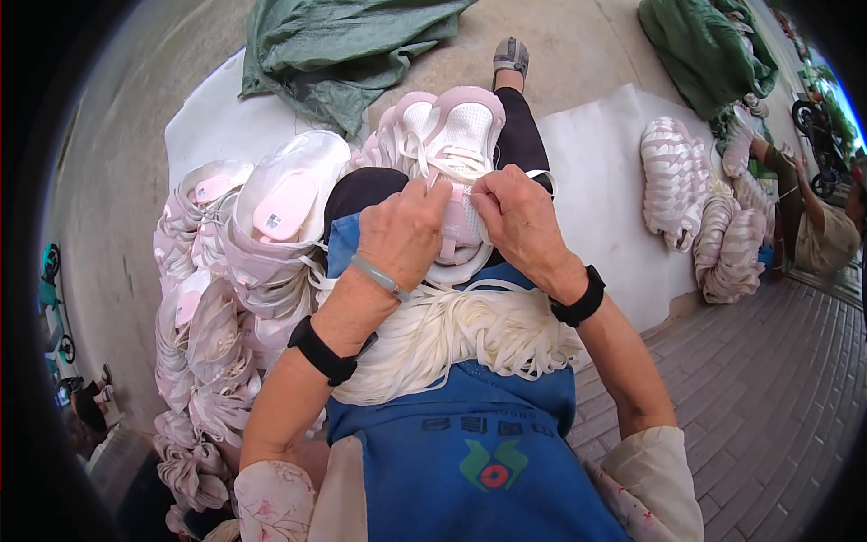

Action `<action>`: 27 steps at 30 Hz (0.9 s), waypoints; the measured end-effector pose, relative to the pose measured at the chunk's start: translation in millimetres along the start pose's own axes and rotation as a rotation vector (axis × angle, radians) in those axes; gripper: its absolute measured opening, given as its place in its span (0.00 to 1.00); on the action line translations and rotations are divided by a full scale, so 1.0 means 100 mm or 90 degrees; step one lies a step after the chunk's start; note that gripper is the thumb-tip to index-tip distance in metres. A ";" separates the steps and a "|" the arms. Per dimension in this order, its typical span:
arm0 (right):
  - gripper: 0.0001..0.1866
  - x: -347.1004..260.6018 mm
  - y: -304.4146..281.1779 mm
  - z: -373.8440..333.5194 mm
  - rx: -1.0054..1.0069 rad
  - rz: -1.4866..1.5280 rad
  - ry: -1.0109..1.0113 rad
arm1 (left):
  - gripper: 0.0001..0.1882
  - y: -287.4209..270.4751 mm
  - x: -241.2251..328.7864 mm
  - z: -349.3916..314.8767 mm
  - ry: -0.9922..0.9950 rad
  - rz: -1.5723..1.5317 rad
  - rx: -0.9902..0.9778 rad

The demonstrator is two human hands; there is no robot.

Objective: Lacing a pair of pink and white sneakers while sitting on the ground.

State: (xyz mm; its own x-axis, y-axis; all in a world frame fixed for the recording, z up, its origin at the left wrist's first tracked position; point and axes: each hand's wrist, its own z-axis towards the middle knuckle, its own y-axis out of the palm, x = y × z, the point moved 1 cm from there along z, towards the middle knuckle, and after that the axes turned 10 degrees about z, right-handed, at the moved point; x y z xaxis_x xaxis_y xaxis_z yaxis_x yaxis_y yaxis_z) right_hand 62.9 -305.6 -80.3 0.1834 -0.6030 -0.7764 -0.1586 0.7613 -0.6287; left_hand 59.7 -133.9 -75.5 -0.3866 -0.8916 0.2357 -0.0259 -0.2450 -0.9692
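Note:
A pink and white shoe upper point(464, 125) lies across my lap, toe pointing away, its white shoelace point(456, 164) strung through the front eyelets. Over its tongue point(459, 221) my two hands work close together. My left hand point(404, 230), at the left eyelet edge, is closed in a pinch on the shoelace. On the opposite edge my right hand point(522, 221) has its fingers curled, with a loop of lace standing out beside it; the fingertips are partly hidden. More uppers point(388, 126) are nested behind this one. A heap of loose cream laces point(461, 334) rests on my blue apron point(433, 429).
Stacks of nested pink and white uppers point(271, 257) stand close on my left. Bundled uppers point(675, 181) lie on a white sheet point(603, 144) at right. Green sacks point(352, 54) sit ahead. Another person point(822, 221) sits at far right, beyond grey paving point(750, 388).

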 end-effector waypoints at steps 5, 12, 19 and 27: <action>0.06 -0.02 0.00 0.03 -0.012 -0.017 0.034 | 0.11 0.03 -0.03 0.03 -0.021 -0.056 0.027; 0.08 -0.05 0.00 0.07 -0.020 -0.031 0.032 | 0.08 0.12 -0.10 0.04 -0.020 -0.192 0.092; 0.09 -0.02 -0.05 0.13 -0.047 -0.015 0.019 | 0.08 0.09 -0.07 0.05 -0.032 -0.124 0.043; 0.11 -0.02 0.04 0.11 -0.001 -0.052 -0.005 | 0.09 0.18 -0.15 0.06 -0.027 -0.213 0.082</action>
State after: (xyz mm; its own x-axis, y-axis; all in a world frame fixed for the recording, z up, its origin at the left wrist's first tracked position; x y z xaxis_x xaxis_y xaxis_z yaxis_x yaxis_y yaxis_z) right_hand 72.4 -298.7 -81.0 0.2039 -0.6607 -0.7224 -0.1439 0.7097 -0.6897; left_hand 70.3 -127.2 -96.0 -0.3373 -0.7684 0.5439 -0.0276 -0.5695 -0.8216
